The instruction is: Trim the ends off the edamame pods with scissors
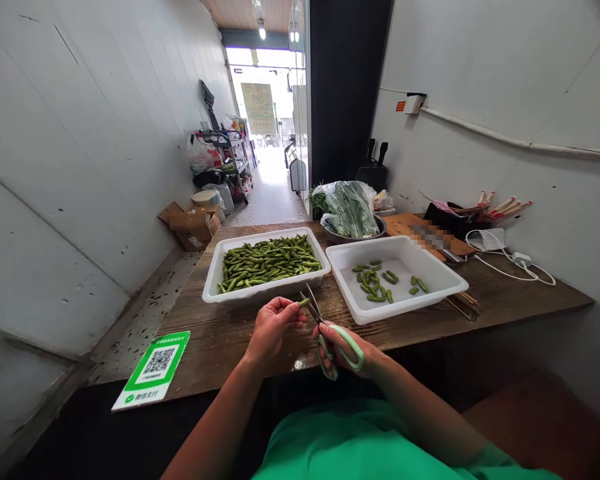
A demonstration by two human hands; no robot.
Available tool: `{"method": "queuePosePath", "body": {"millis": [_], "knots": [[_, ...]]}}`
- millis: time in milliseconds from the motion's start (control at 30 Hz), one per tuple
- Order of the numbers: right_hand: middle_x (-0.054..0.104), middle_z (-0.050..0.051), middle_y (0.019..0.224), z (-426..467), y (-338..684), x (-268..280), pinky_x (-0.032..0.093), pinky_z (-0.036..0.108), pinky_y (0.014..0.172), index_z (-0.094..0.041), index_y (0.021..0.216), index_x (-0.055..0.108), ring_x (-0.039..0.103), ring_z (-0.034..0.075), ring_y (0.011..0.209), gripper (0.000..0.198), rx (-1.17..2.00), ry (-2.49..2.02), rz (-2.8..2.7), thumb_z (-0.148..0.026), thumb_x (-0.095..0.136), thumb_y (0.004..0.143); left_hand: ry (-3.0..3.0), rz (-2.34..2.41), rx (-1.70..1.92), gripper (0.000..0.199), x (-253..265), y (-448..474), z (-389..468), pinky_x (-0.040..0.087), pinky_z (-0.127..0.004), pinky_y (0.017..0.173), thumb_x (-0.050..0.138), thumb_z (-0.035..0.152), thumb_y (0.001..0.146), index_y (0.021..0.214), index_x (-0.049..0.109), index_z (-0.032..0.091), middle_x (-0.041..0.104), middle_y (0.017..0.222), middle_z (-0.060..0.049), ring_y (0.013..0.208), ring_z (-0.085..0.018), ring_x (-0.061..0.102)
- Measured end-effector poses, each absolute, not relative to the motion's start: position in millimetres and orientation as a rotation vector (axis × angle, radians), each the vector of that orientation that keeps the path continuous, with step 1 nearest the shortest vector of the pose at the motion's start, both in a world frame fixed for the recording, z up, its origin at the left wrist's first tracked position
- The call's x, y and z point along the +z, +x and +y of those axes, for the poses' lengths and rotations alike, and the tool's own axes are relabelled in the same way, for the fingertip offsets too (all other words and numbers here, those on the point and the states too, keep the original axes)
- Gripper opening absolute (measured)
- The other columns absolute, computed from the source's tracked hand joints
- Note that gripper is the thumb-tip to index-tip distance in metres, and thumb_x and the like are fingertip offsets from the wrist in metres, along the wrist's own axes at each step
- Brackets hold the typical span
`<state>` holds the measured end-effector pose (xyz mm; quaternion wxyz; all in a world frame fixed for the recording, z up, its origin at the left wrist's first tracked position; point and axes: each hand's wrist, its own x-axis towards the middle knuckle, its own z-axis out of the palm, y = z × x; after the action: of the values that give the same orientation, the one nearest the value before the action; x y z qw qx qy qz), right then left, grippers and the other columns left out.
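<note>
Across a wooden tabletop (195,327), one white tray (403,257) stands at two o'clock from the left hand (275,327), scattered with a few green pods (375,283); a second tray (211,283) stands at twelve o'clock, heaped with more. The right hand (343,343) is curled round green-handled scissors (319,317), blades parted — and the left hand pinches a single pod (305,303), its end at those blades

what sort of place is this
Probably the prep area of a small eatery or food shop: a green QR-code card lies on the wooden table, with a white tray heaped with green pods and bagged leafy greens further back.
</note>
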<state>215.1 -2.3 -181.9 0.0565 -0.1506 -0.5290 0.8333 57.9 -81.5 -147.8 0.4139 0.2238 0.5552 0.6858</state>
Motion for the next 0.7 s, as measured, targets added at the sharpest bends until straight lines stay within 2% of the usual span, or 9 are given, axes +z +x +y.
{"method": "queuePosePath", "body": {"millis": [133,433,600,700], "knots": [[0.05,-0.006,0.059,-2.8,216.7,-176.5,0.04,0.02,0.037,-0.018,0.09,0.046,0.046,0.008,0.041,0.043,2.423,-0.511,-1.706,-0.06,0.052,0.079,0.578,1.404,1.664,0.03,-146.2,58.2,-82.3,0.048,-0.023,0.054,0.076,0.035,0.062,0.066,0.054,0.014,0.064,0.06,-0.002,0.056,-0.013,0.062],[0.047,-0.008,0.049,-7.3,220.1,-165.3,0.036,0.018,0.028,-0.018,0.081,0.046,0.043,0.007,0.031,0.047,2.291,-0.6,-1.854,-0.064,0.054,0.075,0.487,1.377,1.593,0.029,-147.5,52.0,-80.6,0.036,-0.017,0.041,0.075,0.029,0.061,0.06,0.051,0.014,0.057,0.054,0.001,0.044,-0.007,0.053],[0.046,-0.008,0.048,-11.1,219.7,-168.3,0.035,0.019,0.028,-0.018,0.083,0.047,0.044,0.008,0.03,0.05,2.225,-0.748,-1.829,-0.066,0.054,0.073,0.501,1.433,1.582,0.029,-147.9,56.3,-82.4,0.039,-0.018,0.042,0.074,0.032,0.062,0.06,0.05,0.014,0.058,0.053,0.001,0.045,-0.009,0.053],[0.048,-0.007,0.05,-9.1,218.9,-173.7,0.039,0.022,0.034,-0.018,0.086,0.048,0.045,0.009,0.034,0.051,2.412,-0.685,-1.678,-0.067,0.054,0.073,0.631,1.481,1.637,0.026,-144.3,65.5,-71.6,0.044,-0.021,0.048,0.072,0.032,0.064,0.067,0.053,0.015,0.06,0.056,0.0,0.05,-0.011,0.057]]}}
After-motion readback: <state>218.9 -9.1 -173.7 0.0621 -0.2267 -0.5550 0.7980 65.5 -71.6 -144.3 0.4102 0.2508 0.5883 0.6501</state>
